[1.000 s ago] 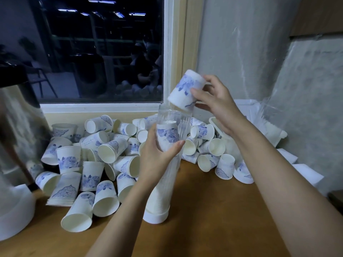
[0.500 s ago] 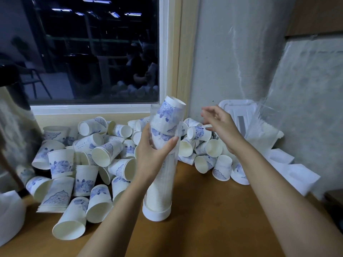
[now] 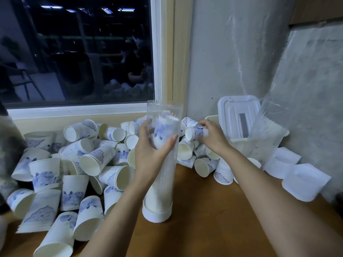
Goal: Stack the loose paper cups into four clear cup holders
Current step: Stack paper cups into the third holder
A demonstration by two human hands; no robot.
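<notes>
Single head view, wide-angle, facing forward-down from close above table [image 3: 213,216], toward window [image 3: 78,52] and wall [image 3: 232,52]

Gripping cup holder [image 3: 161,197] with left hand [image 3: 153,152], thumb across front; pinching a loose cup [image 3: 194,132] with right hand [image 3: 213,139], arm extended.

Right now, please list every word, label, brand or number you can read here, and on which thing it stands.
No text can be read.
The paper cups carry blue flower prints; small dark marks on a few are too blurred to read.
The clear cup holder and the white plastic lid show no lettering.
</notes>
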